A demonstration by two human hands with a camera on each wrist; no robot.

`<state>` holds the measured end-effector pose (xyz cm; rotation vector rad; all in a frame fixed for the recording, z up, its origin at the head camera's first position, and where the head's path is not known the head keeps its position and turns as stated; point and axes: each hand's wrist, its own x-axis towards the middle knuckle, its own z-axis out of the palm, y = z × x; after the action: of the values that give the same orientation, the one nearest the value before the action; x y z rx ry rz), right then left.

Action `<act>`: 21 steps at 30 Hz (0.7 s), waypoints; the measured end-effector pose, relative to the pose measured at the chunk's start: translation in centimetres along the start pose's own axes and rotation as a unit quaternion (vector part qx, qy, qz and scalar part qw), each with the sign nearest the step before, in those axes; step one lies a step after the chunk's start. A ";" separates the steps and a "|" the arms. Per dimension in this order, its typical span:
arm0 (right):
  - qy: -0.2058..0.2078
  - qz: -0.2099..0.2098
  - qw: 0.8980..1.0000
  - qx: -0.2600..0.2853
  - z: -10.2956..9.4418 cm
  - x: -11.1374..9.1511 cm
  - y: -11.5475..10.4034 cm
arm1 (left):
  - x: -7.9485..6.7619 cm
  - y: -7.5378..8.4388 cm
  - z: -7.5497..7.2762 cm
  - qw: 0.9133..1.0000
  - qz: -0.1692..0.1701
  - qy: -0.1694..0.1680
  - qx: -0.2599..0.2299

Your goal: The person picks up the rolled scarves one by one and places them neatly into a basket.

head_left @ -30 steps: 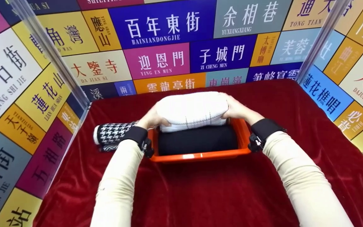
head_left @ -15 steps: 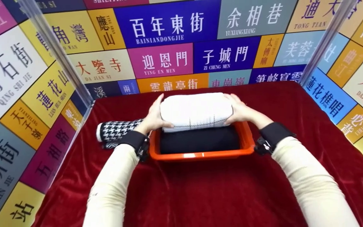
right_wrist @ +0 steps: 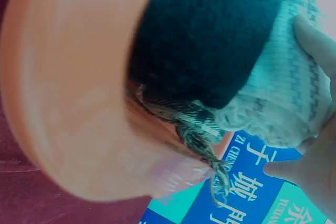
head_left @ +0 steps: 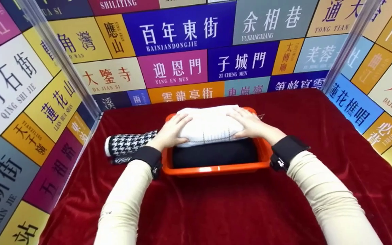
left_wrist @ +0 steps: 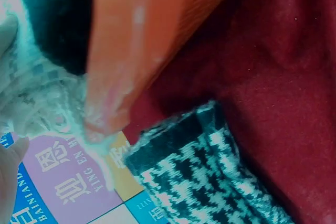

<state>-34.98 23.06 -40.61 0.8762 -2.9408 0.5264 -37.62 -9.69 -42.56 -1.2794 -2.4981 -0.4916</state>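
Head view: the left hand (head_left: 171, 132) and right hand (head_left: 250, 123) are resting on opposite ends of a rolled white checked towel (head_left: 209, 124), their fingers spreading fairly straight over it. The towel is lying in an orange plastic basket (head_left: 187, 171), just behind a rolled black cloth (head_left: 214, 154), toward the back edge of the red-draped worktop (head_left: 223, 207). A rolled houndstooth cloth (head_left: 130, 143) is lying near the left edge.

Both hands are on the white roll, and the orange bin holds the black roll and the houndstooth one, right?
Not quite: the houndstooth roll lies outside the orange bin, on the red cloth to its left, as the head view shows. The left hand and right hand are on the white roll, and the bin holds the black roll.
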 end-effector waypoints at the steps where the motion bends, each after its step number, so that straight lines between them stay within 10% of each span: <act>1: -0.001 0.001 1.000 0.001 0.1 0.0 0.0 | -0.1 -0.1 0.1 1.000 0.001 0.000 -0.003; 7: 0.045 -0.016 0.995 0.089 -0.4 -0.8 0.4 | -0.2 -0.4 0.0 1.000 0.005 0.001 -0.010; 15: 0.233 0.089 0.929 0.273 0.6 -7.6 6.9 | -5.6 -3.0 -0.9 0.988 -0.125 0.024 -0.091; 21: 0.206 0.195 0.938 0.200 3.1 -15.0 12.4 | -10.8 -5.9 -1.7 0.974 -0.223 -0.040 -0.023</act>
<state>-28.83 39.70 -49.27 0.1392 -2.6448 1.1926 -36.21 -21.39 -46.34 -0.7543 -2.8650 -0.6076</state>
